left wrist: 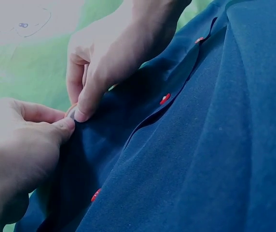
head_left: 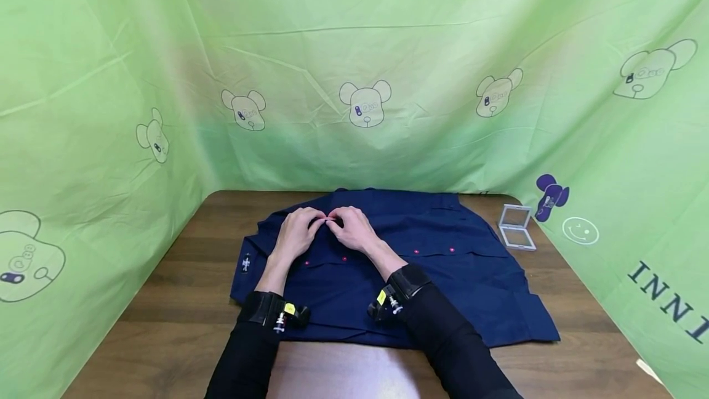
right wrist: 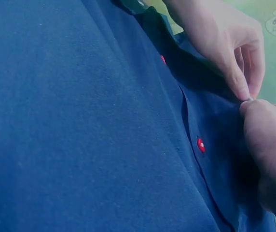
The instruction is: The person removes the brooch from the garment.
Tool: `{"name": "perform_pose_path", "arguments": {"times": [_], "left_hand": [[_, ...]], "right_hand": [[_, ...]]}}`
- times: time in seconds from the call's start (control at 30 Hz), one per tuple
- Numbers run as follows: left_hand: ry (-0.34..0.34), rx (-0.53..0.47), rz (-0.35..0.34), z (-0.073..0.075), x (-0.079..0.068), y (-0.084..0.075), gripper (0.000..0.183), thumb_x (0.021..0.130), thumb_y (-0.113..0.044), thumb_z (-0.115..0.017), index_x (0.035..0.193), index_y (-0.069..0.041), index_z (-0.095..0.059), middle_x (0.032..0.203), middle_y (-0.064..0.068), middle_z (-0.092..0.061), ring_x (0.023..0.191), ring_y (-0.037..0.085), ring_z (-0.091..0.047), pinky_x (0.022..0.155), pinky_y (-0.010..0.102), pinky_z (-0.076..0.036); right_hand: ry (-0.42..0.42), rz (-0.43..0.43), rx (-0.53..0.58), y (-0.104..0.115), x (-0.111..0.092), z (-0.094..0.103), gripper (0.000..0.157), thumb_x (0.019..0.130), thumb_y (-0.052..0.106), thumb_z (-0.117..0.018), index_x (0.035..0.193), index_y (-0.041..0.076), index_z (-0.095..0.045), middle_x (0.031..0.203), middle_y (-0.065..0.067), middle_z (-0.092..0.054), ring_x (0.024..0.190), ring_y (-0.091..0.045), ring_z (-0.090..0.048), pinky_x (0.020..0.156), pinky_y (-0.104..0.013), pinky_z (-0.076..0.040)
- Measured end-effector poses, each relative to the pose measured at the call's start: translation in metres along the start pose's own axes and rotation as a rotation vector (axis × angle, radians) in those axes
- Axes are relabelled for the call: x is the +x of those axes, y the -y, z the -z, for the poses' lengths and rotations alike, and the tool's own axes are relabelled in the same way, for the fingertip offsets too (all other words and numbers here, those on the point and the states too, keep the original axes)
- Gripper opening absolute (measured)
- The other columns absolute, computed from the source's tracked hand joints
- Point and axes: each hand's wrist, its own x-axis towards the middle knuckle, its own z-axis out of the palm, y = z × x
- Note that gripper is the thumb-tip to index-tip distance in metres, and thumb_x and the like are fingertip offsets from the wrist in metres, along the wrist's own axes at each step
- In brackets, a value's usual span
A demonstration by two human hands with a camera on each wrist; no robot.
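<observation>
A dark blue shirt (head_left: pixel 471 288) with red buttons (head_left: pixel 344 258) lies spread on the table. Over its upper left part, my left hand (head_left: pixel 296 233) and right hand (head_left: pixel 354 229) meet, thumb and fingertips together. Between them both pinch a small thin piece (left wrist: pixel 71 111), pale with a reddish edge; the fingers cover most of it, so its kind is unclear. In the right wrist view, only a pale speck shows where the left hand (right wrist: pixel 229 48) and right hand (right wrist: pixel 273 140) meet. A red button (right wrist: pixel 200 144) sits by the placket near them.
A clear, pale-framed case (head_left: pixel 517 228) stands open at the table's right rear, beside the shirt. Bare wood shows along the table's (head_left: pixel 166 325) left and front. Green cloth (head_left: pixel 365 29) with bear prints hangs behind and at both sides.
</observation>
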Motion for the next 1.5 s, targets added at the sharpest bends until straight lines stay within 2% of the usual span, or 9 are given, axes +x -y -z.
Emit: {"name": "perform_pose_path", "arguments": {"times": [0.23, 0.7, 0.97, 1.23, 1.5], "left_hand": [[0.005, 0.002, 0.01, -0.0004, -0.0014, -0.0002, 0.011, 0.099, -0.019, -0.071, 0.105, -0.014, -0.079, 0.109, 0.004, -0.079, 0.105, 0.027, -0.073, 0.091, 0.046, -0.058], [0.046, -0.007, 0.024, -0.0018, -0.0014, -0.002, 0.013, 0.099, -0.021, -0.071, 0.107, -0.015, -0.079, 0.11, 0.004, -0.079, 0.106, 0.027, -0.073, 0.092, 0.046, -0.058], [0.053, -0.013, 0.039, -0.0016, -0.0013, -0.0024, 0.014, 0.099, -0.02, -0.071, 0.109, -0.014, -0.079, 0.112, 0.004, -0.078, 0.108, 0.028, -0.073, 0.093, 0.046, -0.058], [0.035, -0.051, 0.068, -0.001, 0.0001, -0.0027, 0.021, 0.101, -0.022, -0.068, 0.119, -0.014, -0.077, 0.121, 0.002, -0.076, 0.115, 0.024, -0.072, 0.096, 0.045, -0.057], [0.012, -0.054, 0.067, -0.0004, -0.0004, -0.0023, 0.021, 0.103, -0.021, -0.065, 0.119, -0.016, -0.077, 0.12, 0.003, -0.076, 0.114, 0.024, -0.073, 0.095, 0.045, -0.058]], "right_hand": [[-0.021, -0.002, -0.02, 0.0009, -0.0008, -0.0019, 0.017, 0.099, 0.029, -0.069, 0.106, 0.017, -0.079, 0.106, 0.0, -0.079, 0.102, -0.022, -0.07, 0.092, -0.038, -0.055], [-0.022, -0.076, 0.046, -0.001, -0.0052, -0.0044, 0.018, 0.1, 0.03, -0.068, 0.105, 0.016, -0.08, 0.106, 0.0, -0.08, 0.105, -0.02, -0.074, 0.094, -0.038, -0.057], [-0.036, -0.053, 0.037, -0.0022, -0.0047, -0.0045, 0.019, 0.099, 0.03, -0.07, 0.103, 0.016, -0.082, 0.107, -0.001, -0.08, 0.106, -0.021, -0.074, 0.094, -0.038, -0.057], [-0.099, -0.011, 0.046, -0.001, -0.0026, 0.0015, 0.017, 0.097, 0.027, -0.072, 0.104, 0.016, -0.084, 0.106, -0.002, -0.082, 0.103, -0.021, -0.075, 0.09, -0.038, -0.058], [-0.09, -0.037, 0.051, 0.0007, -0.0006, 0.0045, 0.018, 0.099, 0.029, -0.07, 0.108, 0.02, -0.083, 0.11, 0.002, -0.081, 0.106, -0.014, -0.076, 0.092, -0.033, -0.059]]}}
